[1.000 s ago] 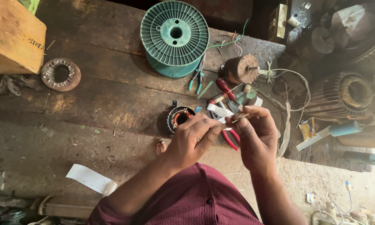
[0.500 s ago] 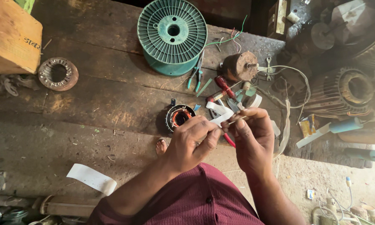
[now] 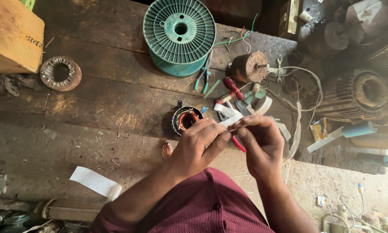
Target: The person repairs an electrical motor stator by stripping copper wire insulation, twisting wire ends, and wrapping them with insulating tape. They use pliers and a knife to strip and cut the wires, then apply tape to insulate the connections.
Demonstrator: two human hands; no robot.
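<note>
- Left hand (image 3: pixel 198 146): grip pinched on the white strip (image 3: pixel 228 121), fingertips meeting those of the right hand.
- Right hand (image 3: pixel 261 144): grip pinched on the same strip; a red-handled tool (image 3: pixel 238 143) shows beneath the palm.
- Strip: held above the worktop (image 3: pixel 116 99), just right of the stator (image 3: pixel 186 119) with copper windings.
- Green spool (image 3: pixel 179 34): standing on end at the worktop's far edge.
- Wooden box (image 3: pixel 10 36): far left corner, dark lettering on its side.
- Small yellow packet (image 3: pixel 318 129): right of the hands, near a blue tube (image 3: pixel 360 129).
</note>
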